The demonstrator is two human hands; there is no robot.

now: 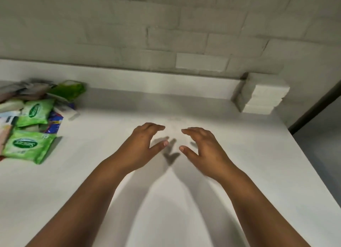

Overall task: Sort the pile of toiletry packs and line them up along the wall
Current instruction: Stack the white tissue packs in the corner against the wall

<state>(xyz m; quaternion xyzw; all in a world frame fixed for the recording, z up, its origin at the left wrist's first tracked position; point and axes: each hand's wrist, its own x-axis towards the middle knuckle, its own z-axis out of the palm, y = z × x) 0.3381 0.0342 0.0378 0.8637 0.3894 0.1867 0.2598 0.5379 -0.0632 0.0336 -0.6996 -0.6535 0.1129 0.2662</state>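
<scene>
A pile of toiletry packs (pixel 35 115) lies at the left edge of the white counter (pixel 103 173). On top are two light green wipe packs (pixel 27 147), a brighter green pack (pixel 68 89) at the back, a blue pack (pixel 54 123) and several grey and beige ones. My left hand (pixel 142 147) and my right hand (pixel 201 147) hover side by side over the middle of the counter, palms down, fingers spread and curved, holding nothing. A stack of white packs (pixel 262 93) stands against the wall at the back right.
A pale brick wall (pixel 166 25) runs along the back, with a low white ledge (pixel 147 84) at its foot. The counter's right edge (pixel 310 154) drops off to a grey floor and a dark strip.
</scene>
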